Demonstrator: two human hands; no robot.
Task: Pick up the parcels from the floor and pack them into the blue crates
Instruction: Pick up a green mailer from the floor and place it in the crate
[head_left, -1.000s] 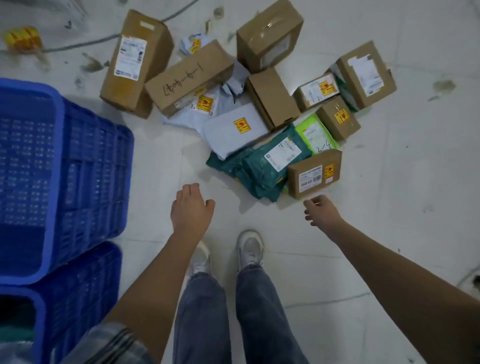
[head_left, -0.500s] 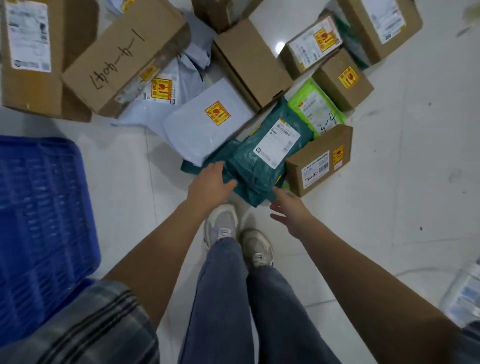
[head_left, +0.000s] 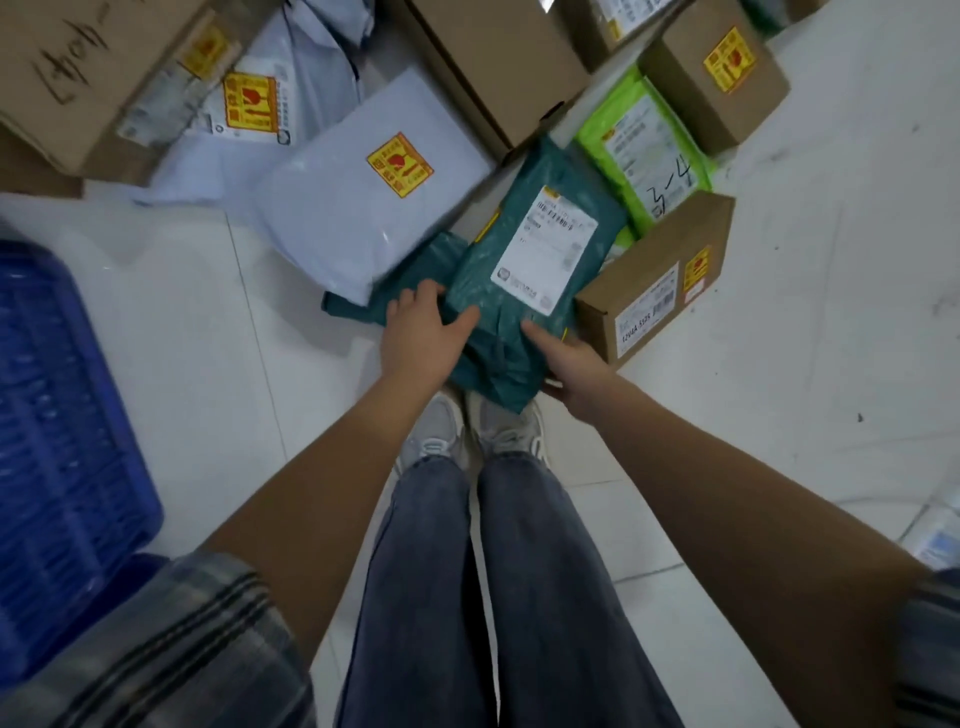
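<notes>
The teal mailer bag (head_left: 524, 280) is found on the floor at the near edge of the parcel pile, overlapped at its far left by a white mailer (head_left: 363, 208) and flanked on the right by a small labelled carton (head_left: 660, 291). It is taken at both near corners: the left hand (head_left: 421, 332) is curled over its left edge, the right hand (head_left: 571, 364) is closed on its right edge, presumably because a limp bag sags under 1 hand. The blue crate (head_left: 62, 441) stands to the left, well apart.
</notes>
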